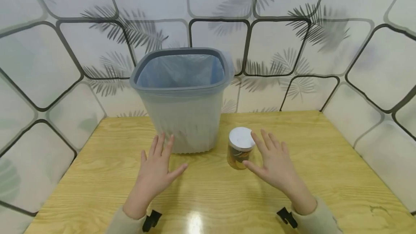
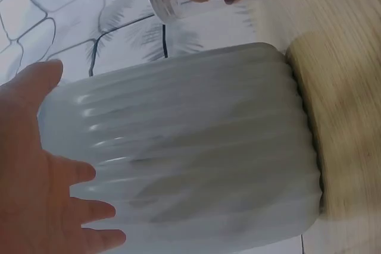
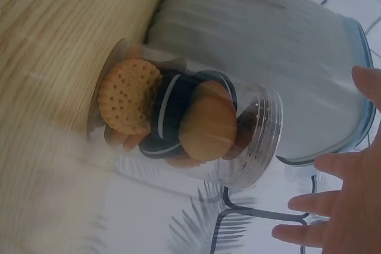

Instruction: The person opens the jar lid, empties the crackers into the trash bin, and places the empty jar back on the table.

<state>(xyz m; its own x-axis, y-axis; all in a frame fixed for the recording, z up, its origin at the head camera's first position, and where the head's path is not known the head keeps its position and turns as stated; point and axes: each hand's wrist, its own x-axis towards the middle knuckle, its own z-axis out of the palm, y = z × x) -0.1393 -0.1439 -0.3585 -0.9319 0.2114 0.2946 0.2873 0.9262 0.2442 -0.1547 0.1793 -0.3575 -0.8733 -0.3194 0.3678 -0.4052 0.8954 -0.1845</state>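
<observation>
A clear jar (image 1: pixel 239 154) of cookies stands upright on the table, its top (image 1: pixel 241 138) white in the head view. Round biscuits (image 3: pixel 131 96) and dark sandwich cookies (image 3: pixel 172 108) show through its side. Just right of the jar hovers my right hand (image 1: pixel 276 161), fingers spread and holding nothing; the index fingertip overlaps the jar's rim in the head view, and I cannot tell whether they touch. My left hand (image 1: pixel 156 170) is also spread and holds nothing, in front of a pale ribbed trash bin (image 1: pixel 185 118). A bluish bag (image 1: pixel 182 68) lines the bin.
The wooden table (image 1: pixel 208 190) runs back to a patterned wall covering (image 1: pixel 217 39) with leaf prints, which also closes off both sides. The bin stands at the back, left of the jar. Black clips (image 1: pixel 152 221) sit by both sleeves.
</observation>
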